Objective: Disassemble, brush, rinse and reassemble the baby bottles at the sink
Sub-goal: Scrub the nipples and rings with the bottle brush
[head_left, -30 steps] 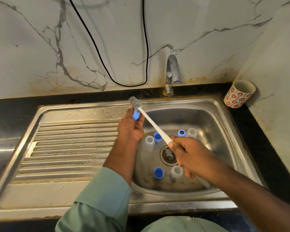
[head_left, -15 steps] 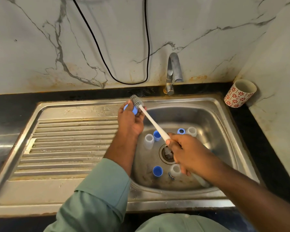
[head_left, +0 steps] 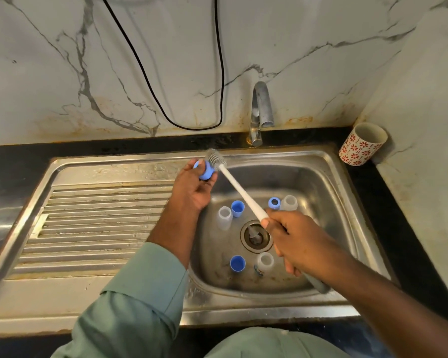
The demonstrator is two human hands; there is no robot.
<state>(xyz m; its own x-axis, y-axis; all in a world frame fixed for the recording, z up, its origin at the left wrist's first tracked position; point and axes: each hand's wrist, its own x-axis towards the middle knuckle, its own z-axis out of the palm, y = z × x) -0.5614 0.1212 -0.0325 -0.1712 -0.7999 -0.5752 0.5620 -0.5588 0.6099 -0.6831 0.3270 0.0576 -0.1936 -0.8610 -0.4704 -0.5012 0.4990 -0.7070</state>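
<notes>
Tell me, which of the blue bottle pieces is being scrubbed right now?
The blue piece held up in the left hand, with the brush head against it. The other three blue pieces sit untouched on the sink floor.

no readable text, labels or numbers

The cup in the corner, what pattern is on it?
Red flowers on white, seen in the head view: the cup beside the sink.

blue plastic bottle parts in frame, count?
4: one gripped in the left hand, three on the steel sink basin floor at. Hands may hide others.
</notes>
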